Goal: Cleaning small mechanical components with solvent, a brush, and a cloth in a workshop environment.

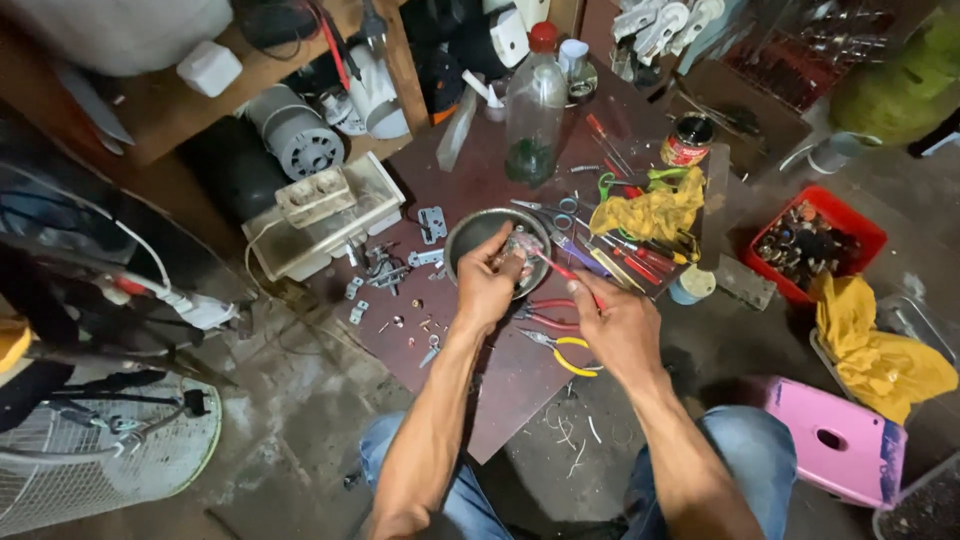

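Hands at work over a dark brown board point(500, 190) laid on a workshop floor: the left hand point(487, 287) is closed around a small, pale, partly clear part point(519, 243), pinching it just above the near rim of a round metal bowl point(470, 232) that sits at the middle of the board. The right hand point(618, 325) grips a red-handled screwdriver point(565, 270), its tip touching the small part from the right. Just below the bowl, between the two hands, lie red-handled pliers point(548, 312), and nearer the person, yellow-handled pliers point(562, 352).

To the right of the bowl a row of screwdrivers and scissors point(605, 255) is spread out, partly covered by a crumpled yellow rag point(650, 210). Beyond the bowl stands a clear plastic bottle with a red cap point(535, 105), and a small red-labelled tin point(686, 142) stands further right of it. Left of the bowl are loose metal brackets and screws point(385, 270), and past them a white plastic housing point(320, 215). Well to the right of the bowl, off the board, a red tray of small parts point(812, 245) rests on the floor beside a second yellow cloth point(880, 355) and a pink plastic stool point(835, 440). A white fan grille point(95, 465) lies far left of the bowl.
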